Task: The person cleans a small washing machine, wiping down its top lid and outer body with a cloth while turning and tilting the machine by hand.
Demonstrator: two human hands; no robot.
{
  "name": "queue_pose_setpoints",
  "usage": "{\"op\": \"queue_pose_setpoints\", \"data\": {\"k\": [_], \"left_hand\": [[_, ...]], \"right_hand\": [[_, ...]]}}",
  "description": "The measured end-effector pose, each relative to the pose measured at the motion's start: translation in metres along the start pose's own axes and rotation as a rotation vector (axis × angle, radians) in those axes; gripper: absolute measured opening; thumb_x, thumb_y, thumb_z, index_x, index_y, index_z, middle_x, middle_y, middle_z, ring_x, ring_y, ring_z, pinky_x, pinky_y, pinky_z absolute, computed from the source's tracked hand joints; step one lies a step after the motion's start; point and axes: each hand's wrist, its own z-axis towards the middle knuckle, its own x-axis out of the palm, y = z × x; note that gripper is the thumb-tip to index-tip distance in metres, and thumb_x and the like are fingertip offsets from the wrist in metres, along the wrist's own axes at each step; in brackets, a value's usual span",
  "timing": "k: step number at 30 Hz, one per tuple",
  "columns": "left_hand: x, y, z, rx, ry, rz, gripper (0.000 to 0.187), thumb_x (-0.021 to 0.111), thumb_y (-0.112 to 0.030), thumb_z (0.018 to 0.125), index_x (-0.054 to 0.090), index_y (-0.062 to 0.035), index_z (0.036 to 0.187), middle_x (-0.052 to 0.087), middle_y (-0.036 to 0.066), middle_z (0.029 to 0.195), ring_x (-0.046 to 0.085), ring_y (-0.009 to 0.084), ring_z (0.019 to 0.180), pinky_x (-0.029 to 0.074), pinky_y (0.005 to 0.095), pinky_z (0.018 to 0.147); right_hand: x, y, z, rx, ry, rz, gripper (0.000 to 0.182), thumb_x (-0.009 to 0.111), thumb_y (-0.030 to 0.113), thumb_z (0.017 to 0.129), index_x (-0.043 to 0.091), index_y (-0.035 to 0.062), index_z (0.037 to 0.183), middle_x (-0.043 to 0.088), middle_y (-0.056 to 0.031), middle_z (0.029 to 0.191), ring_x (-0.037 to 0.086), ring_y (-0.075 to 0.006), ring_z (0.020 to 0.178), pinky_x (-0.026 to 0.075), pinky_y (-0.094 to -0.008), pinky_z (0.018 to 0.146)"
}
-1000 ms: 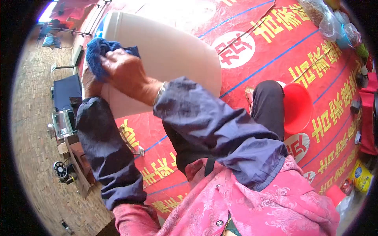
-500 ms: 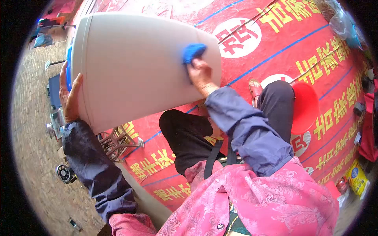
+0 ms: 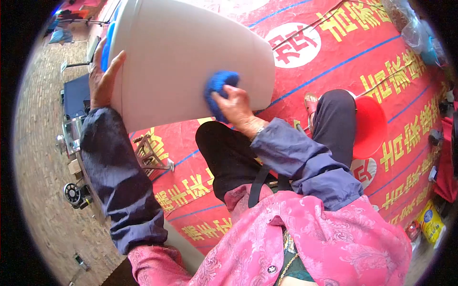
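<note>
A large pale tapered container [image 3: 171, 62] lies tilted across the upper left, its wide end to the left with a strip of blue at its edge. My left hand [image 3: 104, 78] grips that wide end, thumb on the outer wall and fingers round the rim beside the blue. In my right hand [image 3: 234, 105] is a blue cloth [image 3: 218, 93], pressed against the lower side of the container near its narrow end. Part of the cloth is hidden by my fingers.
Red sheeting [image 3: 329, 62] with yellow characters covers the ground. A red round object [image 3: 371, 127] lies beside my right knee. At left are a small wooden frame [image 3: 150, 153] and a wheel [image 3: 72, 193] on brick paving. A yellow bag [image 3: 431, 223] lies far right.
The blue cloth and my right hand have moved left and down along the container. The container's wide end and my left hand have shifted up and to the right.
</note>
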Motion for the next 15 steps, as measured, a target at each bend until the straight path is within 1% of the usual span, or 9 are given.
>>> {"op": "queue_pose_setpoints", "data": {"k": [1,2,3,6,9,11,12,13,15], "left_hand": [[0.002,-0.002,-0.001,0.023,-0.007,0.026,0.063,0.072,-0.026,0.081,0.046,-0.0114,0.136,0.054,0.012,0.127,0.054,0.0184,0.111,0.045,0.0309,0.093],[0.003,-0.002,0.000,0.044,-0.011,0.054,0.063,0.072,-0.027,0.080,0.047,-0.0113,0.136,0.054,0.012,0.127,0.054,0.0187,0.111,0.045,0.0310,0.093],[0.000,0.010,0.008,0.129,-0.039,0.210,0.066,0.073,-0.034,0.078,0.048,-0.0101,0.135,0.053,0.015,0.130,0.055,0.0222,0.113,0.044,0.0334,0.096],[0.008,0.007,0.011,0.341,-0.102,0.393,0.070,0.073,-0.039,0.076,0.049,-0.0095,0.134,0.054,0.017,0.130,0.054,0.0275,0.117,0.041,0.0364,0.099],[0.018,0.001,0.008,0.309,-0.136,0.451,0.075,0.071,-0.050,0.074,0.047,-0.0131,0.135,0.053,0.019,0.130,0.052,0.0329,0.120,0.040,0.0388,0.100],[0.022,-0.001,0.006,0.299,-0.148,0.504,0.078,0.067,-0.057,0.074,0.046,-0.0174,0.137,0.052,0.019,0.132,0.051,0.0339,0.121,0.040,0.0401,0.099],[0.022,-0.002,0.005,0.266,-0.130,0.484,0.077,0.069,-0.052,0.074,0.045,-0.0153,0.137,0.050,0.018,0.134,0.047,0.0315,0.124,0.037,0.0387,0.102],[0.022,-0.004,0.004,0.236,-0.112,0.464,0.076,0.071,-0.048,0.075,0.045,-0.0131,0.137,0.048,0.018,0.137,0.044,0.0291,0.127,0.035,0.0374,0.105],[0.021,-0.003,0.006,0.218,-0.096,0.447,0.075,0.074,-0.044,0.075,0.046,-0.0112,0.137,0.047,0.016,0.138,0.042,0.0265,0.129,0.032,0.0362,0.107]], "right_hand": [[0.007,0.028,0.003,-0.098,-0.004,0.061,0.028,0.067,0.026,0.080,0.058,0.0000,0.074,0.055,-0.0230,0.068,0.058,-0.0394,0.064,0.043,-0.0478,0.060],[0.033,0.033,0.005,-0.466,-0.147,-0.093,0.026,0.068,0.024,0.080,0.058,0.0000,0.075,0.056,-0.0217,0.069,0.058,-0.0394,0.065,0.044,-0.0485,0.060],[0.027,0.070,0.011,-0.349,-0.041,0.048,0.024,0.068,0.023,0.080,0.059,0.0009,0.078,0.058,-0.0218,0.073,0.058,-0.0397,0.068,0.045,-0.0474,0.061],[0.020,0.128,0.024,-0.508,-0.060,0.111,0.025,0.066,0.024,0.081,0.057,0.0006,0.078,0.058,-0.0226,0.075,0.058,-0.0405,0.070,0.046,-0.0480,0.063],[0.021,0.098,0.029,-0.543,-0.050,-0.085,0.026,0.067,0.028,0.079,0.059,0.0037,0.076,0.060,-0.0190,0.075,0.061,-0.0369,0.072,0.049,-0.0471,0.066],[0.017,0.051,0.027,-0.430,-0.158,-0.114,0.025,0.067,0.028,0.079,0.059,0.0044,0.075,0.061,-0.0196,0.075,0.060,-0.0388,0.072,0.048,-0.0478,0.065],[0.014,0.009,0.021,-0.375,-0.203,-0.279,0.025,0.068,0.026,0.080,0.064,0.0027,0.086,0.060,-0.0197,0.076,0.059,-0.0385,0.070,0.047,-0.0470,0.066],[0.003,-0.031,0.025,-0.172,0.005,-0.415,0.027,0.068,0.029,0.079,0.065,0.0034,0.089,0.063,-0.0187,0.080,0.061,-0.0389,0.074,0.049,-0.0455,0.070],[-0.040,-0.079,0.010,0.198,0.045,-0.244,0.034,0.068,0.035,0.075,0.068,0.0032,0.087,0.067,-0.0192,0.086,0.065,-0.0344,0.080,0.050,-0.0442,0.068]]}}
